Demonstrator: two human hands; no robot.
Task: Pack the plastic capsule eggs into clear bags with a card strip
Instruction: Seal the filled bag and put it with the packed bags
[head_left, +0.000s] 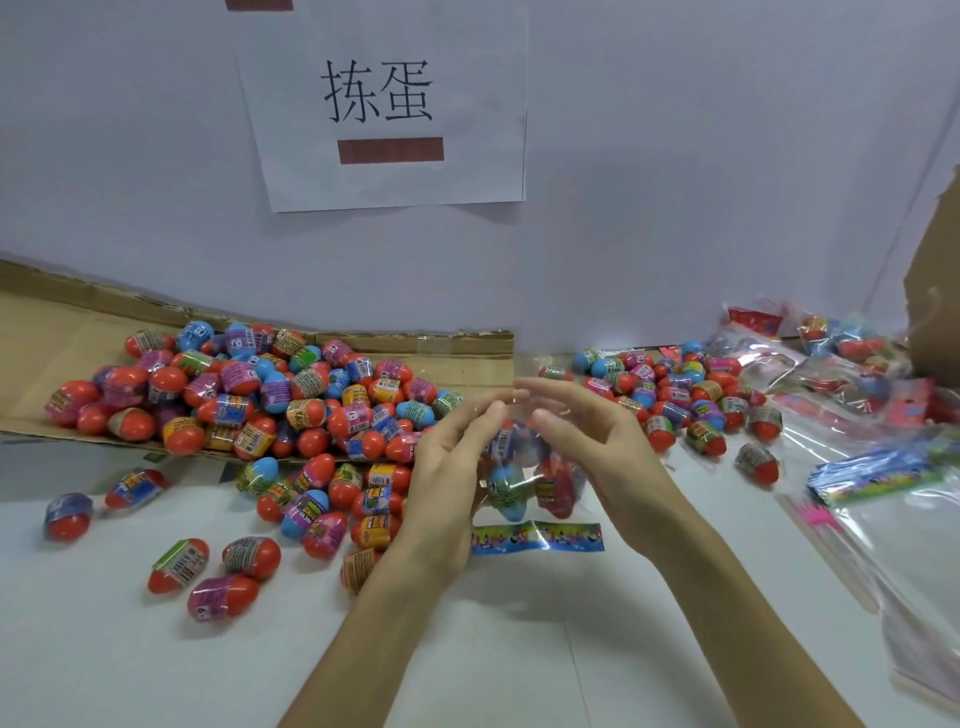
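Left of frame: heap of capsule eggs (260, 395) on a flattened cardboard sheet (47, 332), with strays spilled onto the white table (104, 649).

Centre: left hand (452, 467) has its fingers nearly straight, tips pinching the top edge of the clear bag (519, 462). The bag stands upright between both palms with several eggs inside. The card strip (537, 538) lies flat along the bottom of the bag. Right hand (597, 452) is lightly curled and pinches the same mouth from the other side.

Step looks like closing the mouth. Best done by drawing the film taut and letting the eggs settle low so they don't ride up. Keep the strip flat and face-out.

Right: second egg scatter (675, 400), spare strips (878, 473), filled bags (831, 353).
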